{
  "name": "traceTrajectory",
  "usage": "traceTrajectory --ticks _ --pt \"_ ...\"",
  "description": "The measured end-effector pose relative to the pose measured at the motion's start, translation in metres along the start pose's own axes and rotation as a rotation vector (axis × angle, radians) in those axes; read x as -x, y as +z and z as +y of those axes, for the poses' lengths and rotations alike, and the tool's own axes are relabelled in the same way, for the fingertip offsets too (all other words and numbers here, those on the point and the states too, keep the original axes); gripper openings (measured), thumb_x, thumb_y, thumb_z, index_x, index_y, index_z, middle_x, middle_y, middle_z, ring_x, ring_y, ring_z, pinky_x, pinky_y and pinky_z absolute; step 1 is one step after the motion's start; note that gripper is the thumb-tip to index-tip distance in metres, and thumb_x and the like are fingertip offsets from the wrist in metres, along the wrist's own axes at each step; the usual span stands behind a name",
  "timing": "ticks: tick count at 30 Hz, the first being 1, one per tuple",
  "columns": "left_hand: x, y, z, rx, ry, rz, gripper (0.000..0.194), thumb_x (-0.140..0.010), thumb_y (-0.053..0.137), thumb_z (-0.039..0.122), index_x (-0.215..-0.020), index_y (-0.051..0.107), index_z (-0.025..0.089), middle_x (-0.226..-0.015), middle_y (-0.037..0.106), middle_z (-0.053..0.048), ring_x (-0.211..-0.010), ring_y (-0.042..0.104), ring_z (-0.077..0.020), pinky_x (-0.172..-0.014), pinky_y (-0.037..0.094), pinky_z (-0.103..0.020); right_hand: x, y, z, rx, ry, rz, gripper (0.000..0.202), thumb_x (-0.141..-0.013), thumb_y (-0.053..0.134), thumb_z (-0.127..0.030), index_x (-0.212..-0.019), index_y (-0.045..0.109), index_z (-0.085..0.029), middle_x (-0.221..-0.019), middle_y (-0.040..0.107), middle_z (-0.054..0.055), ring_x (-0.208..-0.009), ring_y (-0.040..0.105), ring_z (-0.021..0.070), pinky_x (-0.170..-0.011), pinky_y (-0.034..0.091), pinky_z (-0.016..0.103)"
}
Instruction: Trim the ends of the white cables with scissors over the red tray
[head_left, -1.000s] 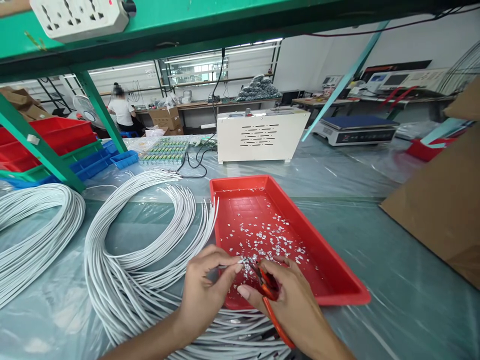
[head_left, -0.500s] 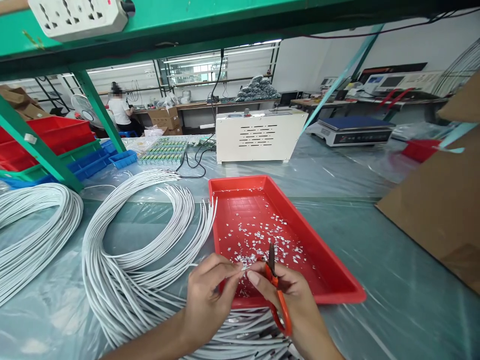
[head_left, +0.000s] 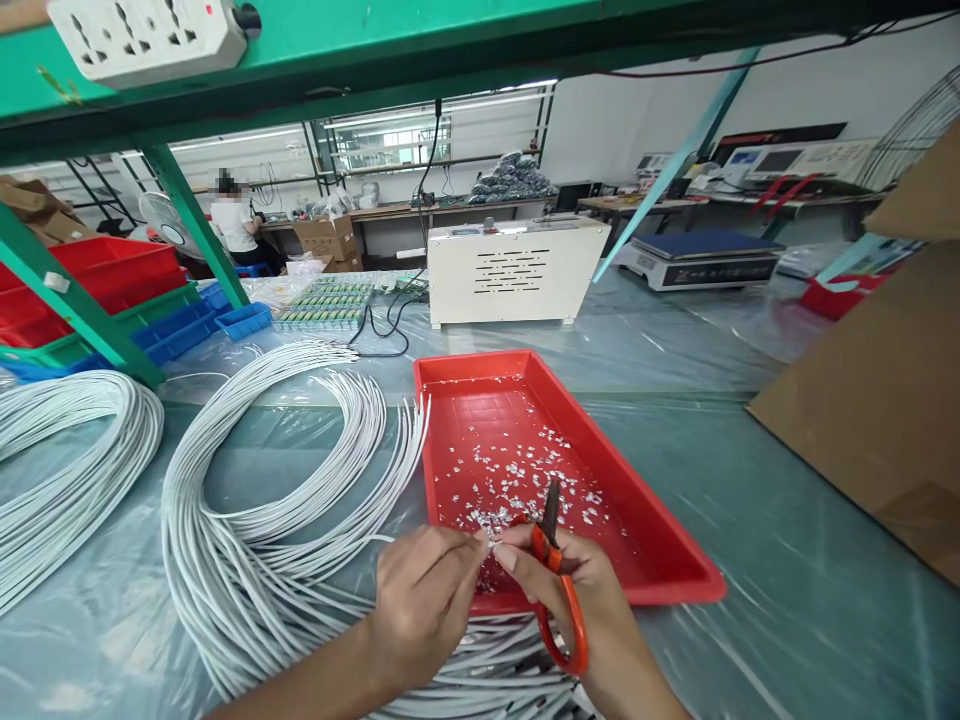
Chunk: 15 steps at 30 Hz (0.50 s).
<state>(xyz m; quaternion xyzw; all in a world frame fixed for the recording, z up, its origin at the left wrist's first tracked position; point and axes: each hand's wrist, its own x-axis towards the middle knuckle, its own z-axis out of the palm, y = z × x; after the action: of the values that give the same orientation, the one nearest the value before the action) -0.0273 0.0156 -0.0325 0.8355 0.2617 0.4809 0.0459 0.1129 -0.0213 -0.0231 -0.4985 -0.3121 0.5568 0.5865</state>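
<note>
Above the near rim of a red tray point(head_left: 660, 490), my two hands meet at the fingertips. My left hand point(head_left: 427, 590) is closed in a pinch on the tip of a white cable. My right hand point(head_left: 592, 600) holds scissors point(head_left: 559, 590) with orange handles, blades pointing up and away, while its thumb and forefinger pinch near the same cable end. Small silvery-white scraps point(head_left: 517, 480) lie scattered in the tray. A large bundle of white cables point(head_left: 195, 510) curves over the table on the left and passes beneath my hands.
Another cable coil point(head_left: 82, 460) lies at far left, by stacked bins point(head_left: 97, 290). Behind the tray stand a cream metal box point(head_left: 517, 272) and a scale point(head_left: 697, 262). Cardboard point(head_left: 870, 400) leans at right. A green beam point(head_left: 375, 50) crosses overhead. A person sits far back.
My left hand has rolled over, its fingers now curled more tightly at the cable end. The scissors in my right hand have tilted slightly to the right.
</note>
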Motion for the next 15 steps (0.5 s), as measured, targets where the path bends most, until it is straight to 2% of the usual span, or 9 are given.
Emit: traceTrajectory --ticks 5,15 --pt "0.0023 0.0022 0.0024 0.027 -0.001 0.003 0.019 -0.075 0.058 0.001 -0.089 0.064 0.013 -0.071 0.067 -0.006 -0.061 0.061 -0.0135 -0.053 0.048 -0.023 -0.0001 0.0004 0.0011 0.002 0.003 0.009 0.014 -0.054 0.076 -0.021 -0.06 0.064 -0.016 -0.047 0.045 -0.007 -0.047 0.035 0.0068 -0.047 0.031 0.017" --pt "-0.0039 0.0017 0.007 0.379 -0.331 -0.042 0.016 -0.076 0.059 0.002 -0.085 0.068 0.011 -0.072 0.065 -0.006 -0.065 0.06 -0.0118 -0.061 0.049 -0.02 -0.0032 -0.0021 0.0037 -0.039 0.009 0.01 0.018 -0.054 0.074 -0.017 -0.058 0.056 -0.017 -0.047 0.039 -0.009 -0.047 0.031 0.0062 -0.046 0.028 0.015"
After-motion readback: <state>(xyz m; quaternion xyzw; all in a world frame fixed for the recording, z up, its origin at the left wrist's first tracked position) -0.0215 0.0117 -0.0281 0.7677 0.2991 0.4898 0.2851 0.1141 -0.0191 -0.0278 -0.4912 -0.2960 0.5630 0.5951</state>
